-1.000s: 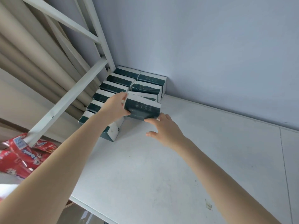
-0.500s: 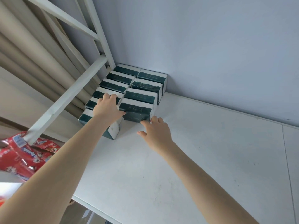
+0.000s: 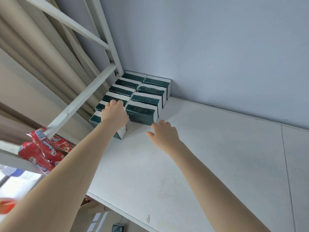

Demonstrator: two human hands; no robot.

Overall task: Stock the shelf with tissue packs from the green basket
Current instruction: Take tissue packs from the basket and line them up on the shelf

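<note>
The front tissue pack (image 3: 142, 113) is lying at eleven o'clock from the relaxed, empty right hand (image 3: 164, 135), long axis nine-to-three; the left hand (image 3: 114, 113) is curling at its nine-o'clock end, grip unclear.

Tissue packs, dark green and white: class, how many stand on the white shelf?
10 dark green and white tissue packs on the white shelf: six in the left row, four in the right row; others may be hidden.

Bare left hand (image 3: 114, 113), bare right hand (image 3: 164, 135)
</note>
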